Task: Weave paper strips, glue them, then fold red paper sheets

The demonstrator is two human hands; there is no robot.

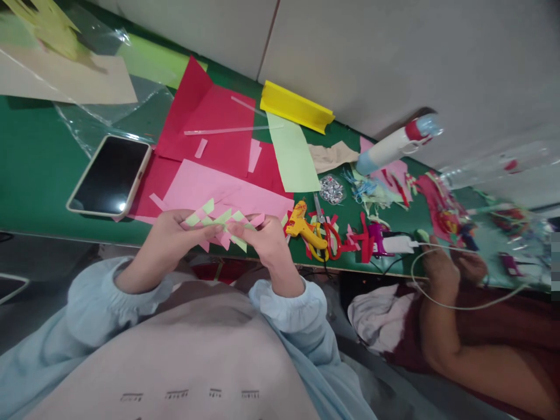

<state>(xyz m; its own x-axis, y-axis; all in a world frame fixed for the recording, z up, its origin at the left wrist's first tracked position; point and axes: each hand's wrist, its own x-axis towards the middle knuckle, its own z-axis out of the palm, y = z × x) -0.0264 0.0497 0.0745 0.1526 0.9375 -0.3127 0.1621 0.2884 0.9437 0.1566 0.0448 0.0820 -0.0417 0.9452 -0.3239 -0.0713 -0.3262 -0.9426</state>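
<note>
Between both hands, at the table's front edge, is a woven piece of pink and light green paper strips point(225, 217), with pointed strip ends sticking out above and below. My left hand point(177, 236) grips its left end, thumb laid along it. On the right end, my right hand point(265, 238) pinches it with the thumb on top. The fingers behind the paper are mostly hidden. Just beyond lies a pink paper sheet point(219, 189) over red sheets point(219, 111). A yellow glue gun point(306, 226) rests right of my right hand, beside red-handled scissors point(333, 240).
A phone point(111, 175) lies at the left on the green table point(30, 151). Further back are a light green sheet point(293, 151), a yellow folded strip point(297, 108) and a white-blue bottle point(389, 146). Paper scraps and a purple plug adaptor point(380, 240) sit rightward, near another person's hands point(441, 262).
</note>
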